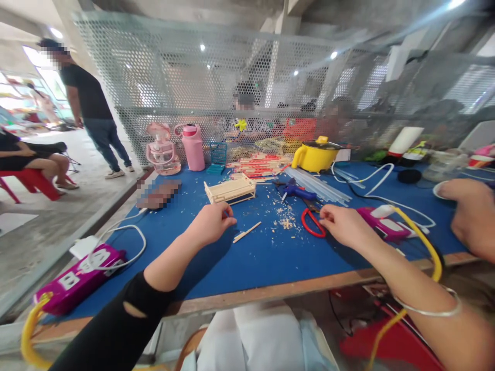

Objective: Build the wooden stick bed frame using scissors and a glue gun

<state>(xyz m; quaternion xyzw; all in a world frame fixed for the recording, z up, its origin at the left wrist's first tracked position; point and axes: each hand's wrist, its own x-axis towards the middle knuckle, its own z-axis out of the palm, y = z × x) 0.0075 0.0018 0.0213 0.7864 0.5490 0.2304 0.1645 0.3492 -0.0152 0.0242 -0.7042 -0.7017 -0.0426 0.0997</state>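
Observation:
My left hand (212, 222) hovers over the blue table, its fingers loosely curled, a small gap at the thumb and nothing visible between them. Just right of it lie a couple of short wooden sticks (247, 232). Beyond that hand stands a small bed-like frame (231, 191) made of thin wooden sticks. My right hand (342, 220) has its fingers closed at the red-handled scissors (312, 226), which rest on the table and are partly covered by the fingers. A blue glue gun (297, 191) lies behind the scissors, near scattered wood bits (286, 223).
Red-tipped sticks (263, 166), clear glue sticks (323, 186) and a yellow pot (317, 156) line the back, before a perforated screen (185, 77). Purple power strips (79, 278) with cords lie at both sides. Pink bottles (192, 148) stand back left. Another person's hand (474, 211) is at right.

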